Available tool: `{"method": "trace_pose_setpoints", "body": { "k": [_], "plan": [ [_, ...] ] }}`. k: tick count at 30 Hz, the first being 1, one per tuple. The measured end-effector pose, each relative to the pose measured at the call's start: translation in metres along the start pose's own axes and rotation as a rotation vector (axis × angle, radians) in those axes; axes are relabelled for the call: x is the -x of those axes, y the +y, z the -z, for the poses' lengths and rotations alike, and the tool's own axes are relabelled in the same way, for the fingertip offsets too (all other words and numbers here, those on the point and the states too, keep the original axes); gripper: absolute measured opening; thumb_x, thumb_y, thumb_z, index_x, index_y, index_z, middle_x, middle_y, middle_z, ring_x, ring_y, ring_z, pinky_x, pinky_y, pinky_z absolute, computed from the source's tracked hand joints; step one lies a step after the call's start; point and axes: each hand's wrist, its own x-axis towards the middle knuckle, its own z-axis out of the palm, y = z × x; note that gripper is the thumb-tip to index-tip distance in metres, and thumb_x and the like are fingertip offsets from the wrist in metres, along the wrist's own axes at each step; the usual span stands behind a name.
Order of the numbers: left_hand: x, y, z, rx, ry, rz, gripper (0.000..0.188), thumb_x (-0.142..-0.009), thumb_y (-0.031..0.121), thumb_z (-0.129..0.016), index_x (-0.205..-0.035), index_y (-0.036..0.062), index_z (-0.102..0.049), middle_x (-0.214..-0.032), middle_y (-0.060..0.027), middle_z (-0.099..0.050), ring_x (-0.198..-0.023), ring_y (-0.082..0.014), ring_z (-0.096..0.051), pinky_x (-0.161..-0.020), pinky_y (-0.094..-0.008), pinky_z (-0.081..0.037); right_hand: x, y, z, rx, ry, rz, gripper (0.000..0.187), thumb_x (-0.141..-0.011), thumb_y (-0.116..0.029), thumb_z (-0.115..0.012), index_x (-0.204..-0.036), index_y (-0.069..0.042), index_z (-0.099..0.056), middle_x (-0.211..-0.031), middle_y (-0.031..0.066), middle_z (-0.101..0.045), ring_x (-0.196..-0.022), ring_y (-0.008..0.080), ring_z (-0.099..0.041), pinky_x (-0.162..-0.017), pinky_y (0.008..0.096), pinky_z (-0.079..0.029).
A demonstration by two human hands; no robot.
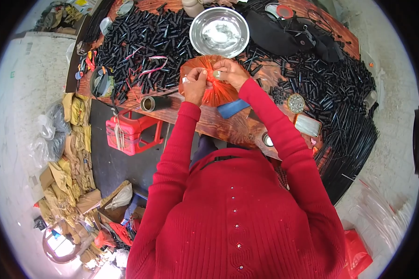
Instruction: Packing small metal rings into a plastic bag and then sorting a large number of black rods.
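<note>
- Head view: an orange-red plastic bag [223,96] sits at the near edge of the wooden table [237,131], in front of the person, its top gathered into a bunched neck.
- The left hand [195,87] pinches the gathered neck from the left, thumb and forefinger pressed together; a white wrap shows on one finger.
- The right hand [233,74] is at the same neck from the right, fingers bent inward and close to the left hand's; its exact grip on the plastic cannot be told.
- A flat blue piece [233,109] lies at the table edge, just beside the lower right of the bag.
- Just beyond the bag stands a shiny metal basin [219,48].
- Short black tubes [149,35] are heaped to the left, with a pink ribbon [154,70] lying on them; more are spread over the right side.
- Left of the left forearm, a dark metal can [162,103] lies on its side, mouth facing left.
- Right of the right forearm are a round tin [295,103] of small shiny pieces, a rectangular tin [307,125] and long thin black rods [351,151].
- A red plastic stool [125,135] stands below the table's left part.
</note>
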Motion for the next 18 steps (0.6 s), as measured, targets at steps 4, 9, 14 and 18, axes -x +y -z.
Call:
{"method": "trace_pose_setpoints", "body": {
  "k": [4,9,14,18],
  "plan": [
    [-0.003,0.001,-0.001,0.039,-0.044,-0.006,0.014,-0.092,0.015,-0.062,-0.101,0.0036,-0.06,-0.081,-0.004,-0.063,-0.059,-0.0088,-0.058,-0.055,-0.0226,-0.053,-0.005,0.004,0.01,-0.097,0.046,-0.136,0.031,-0.081,-0.01,-0.071,-0.106,-0.003,-0.054,-0.095,0.0027,-0.061,-0.081,0.0103,-0.059,-0.075,0.0226,-0.048],
    [0.002,0.015,0.001,0.108,-0.076,0.005,0.022,-0.088,0.009,-0.066,-0.107,0.0066,-0.054,-0.085,-0.0042,-0.064,-0.061,-0.0084,-0.059,-0.055,-0.0212,-0.051,-0.008,0.002,0.008,0.011,0.137,0.07,0.024,-0.084,-0.01,-0.069,-0.104,-0.003,-0.057,-0.093,0.0024,-0.063,-0.08,0.0099,-0.06,-0.072,0.0233,-0.048],
    [-0.005,0.011,0.002,0.276,0.003,0.158,0.027,-0.085,0.005,-0.067,-0.107,0.0092,-0.051,-0.085,-0.0024,-0.064,-0.059,-0.0084,-0.057,-0.052,-0.0195,-0.046,0.012,-0.033,-0.004,0.554,0.051,0.241,0.014,-0.082,-0.01,-0.069,-0.093,-0.004,-0.062,-0.094,0.0035,-0.066,-0.087,0.0126,-0.063,-0.073,0.0275,-0.051],
    [-0.008,0.01,0.001,0.295,-0.021,0.176,0.024,-0.085,0.005,-0.067,-0.105,0.009,-0.054,-0.083,-0.0011,-0.063,-0.057,-0.0078,-0.056,-0.051,-0.0191,-0.045,0.018,-0.051,-0.014,1.316,0.061,0.654,0.016,-0.076,-0.016,-0.07,-0.085,-0.006,-0.063,-0.092,0.0073,-0.064,-0.089,0.0249,-0.063,-0.072,0.0348,-0.052]
  ]
}}
